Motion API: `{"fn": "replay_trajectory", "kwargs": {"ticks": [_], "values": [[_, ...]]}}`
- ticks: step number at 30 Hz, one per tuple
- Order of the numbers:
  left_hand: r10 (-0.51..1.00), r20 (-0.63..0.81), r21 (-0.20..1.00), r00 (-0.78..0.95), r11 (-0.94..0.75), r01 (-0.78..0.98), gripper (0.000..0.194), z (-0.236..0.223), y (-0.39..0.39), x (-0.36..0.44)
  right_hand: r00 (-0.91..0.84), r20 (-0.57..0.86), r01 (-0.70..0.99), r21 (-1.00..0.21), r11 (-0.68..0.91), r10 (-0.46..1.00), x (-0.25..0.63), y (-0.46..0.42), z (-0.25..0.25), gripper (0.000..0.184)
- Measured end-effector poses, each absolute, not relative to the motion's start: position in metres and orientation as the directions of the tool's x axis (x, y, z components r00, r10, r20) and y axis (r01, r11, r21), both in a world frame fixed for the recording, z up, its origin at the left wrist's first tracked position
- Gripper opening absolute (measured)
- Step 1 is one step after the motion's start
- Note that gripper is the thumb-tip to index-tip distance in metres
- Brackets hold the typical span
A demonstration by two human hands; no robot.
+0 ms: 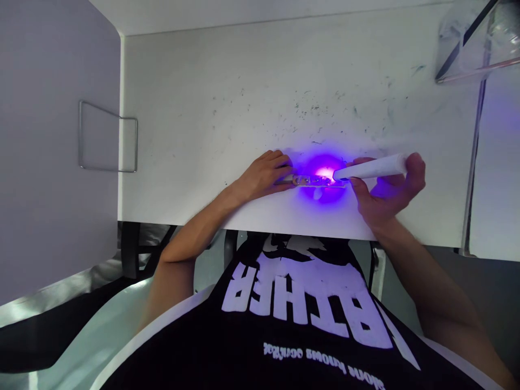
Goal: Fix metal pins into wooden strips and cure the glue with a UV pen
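I see the left hand (265, 172) gripping one end of a narrow clear strip (310, 180), which runs across the gap between the hands. The right hand (385, 199) is closed around a white torch (374, 167), its tip angled at the strip (whether they touch, I can't tell). Violet light (320, 161) pools between the hands on the white table (195, 124) beneath them.

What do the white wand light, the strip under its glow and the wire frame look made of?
White wand light: likely smooth matte plastic, evenly white. Strip: perhaps shiny plastic, from its bright spots; violet glare leaves it open. Wire frame: probably metal, thin grey bars with slight sheen.
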State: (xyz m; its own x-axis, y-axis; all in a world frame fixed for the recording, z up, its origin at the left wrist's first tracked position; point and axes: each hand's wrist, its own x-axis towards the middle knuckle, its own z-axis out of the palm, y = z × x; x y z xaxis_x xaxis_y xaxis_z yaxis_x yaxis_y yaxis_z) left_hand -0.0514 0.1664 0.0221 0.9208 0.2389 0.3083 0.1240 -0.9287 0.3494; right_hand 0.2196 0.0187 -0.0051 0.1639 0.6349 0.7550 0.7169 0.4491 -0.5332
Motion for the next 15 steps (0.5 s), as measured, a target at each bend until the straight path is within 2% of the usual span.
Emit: {"fn": "replay_trajectory", "kwargs": {"ticks": [9,15], "values": [[0.252,0.281,0.349,0.926,-0.926,0.146,0.033,0.024,0.166,-0.051,0.259,0.71,0.704,-0.603,0.375,0.655,0.226,0.012,-0.02,0.089],[0.239,0.313,0.331,0.919,-0.935,0.13,0.032,0.022,0.166,-0.051,0.21,0.741,0.662,-0.588,0.465,0.638,0.223,0.014,-0.015,0.089]]}}
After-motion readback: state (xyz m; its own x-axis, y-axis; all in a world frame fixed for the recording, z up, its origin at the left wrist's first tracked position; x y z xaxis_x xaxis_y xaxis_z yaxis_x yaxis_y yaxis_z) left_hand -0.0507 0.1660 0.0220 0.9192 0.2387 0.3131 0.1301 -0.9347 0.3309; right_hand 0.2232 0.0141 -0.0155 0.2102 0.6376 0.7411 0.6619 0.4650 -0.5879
